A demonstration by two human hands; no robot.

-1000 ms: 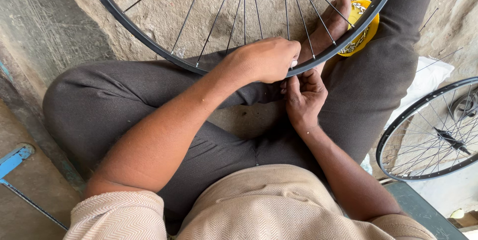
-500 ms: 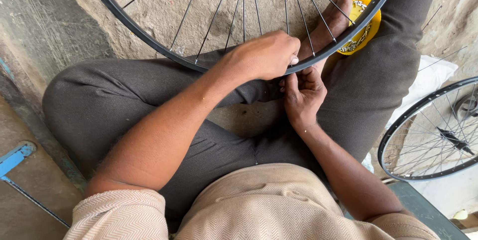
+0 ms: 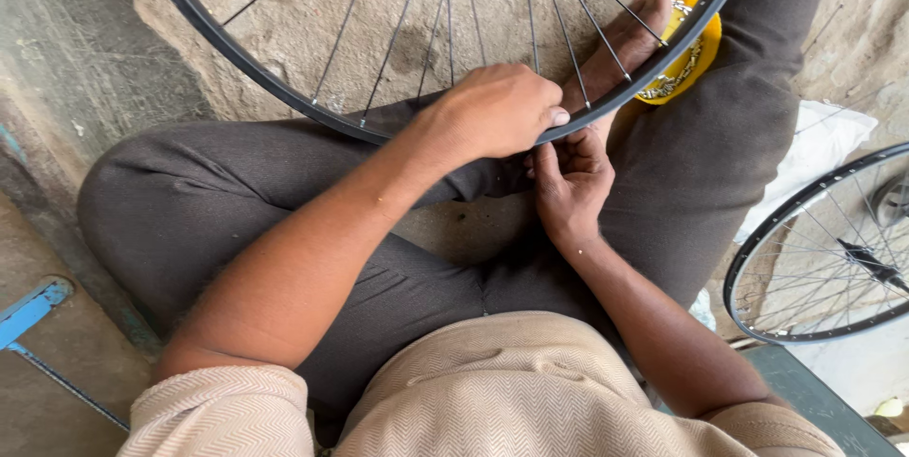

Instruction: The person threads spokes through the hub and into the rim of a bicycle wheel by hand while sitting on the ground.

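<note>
Two hands at one bicycle wheel rim (image 3: 284, 97) over the crossed legs | left hand (image 3: 497, 111): fingers curled shut over the rim's near edge | right hand (image 3: 568, 182): just beneath, fingers bent against the rim's underside, anything pinched hidden | yellow dish (image 3: 696, 54) by the bare foot (image 3: 625, 45) | second wheel (image 3: 824, 258) lying at right

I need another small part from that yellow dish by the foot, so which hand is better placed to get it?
Probably the right hand: it sits under the rim on the side of the yellow dish, while the left hand grips the rim.
</note>
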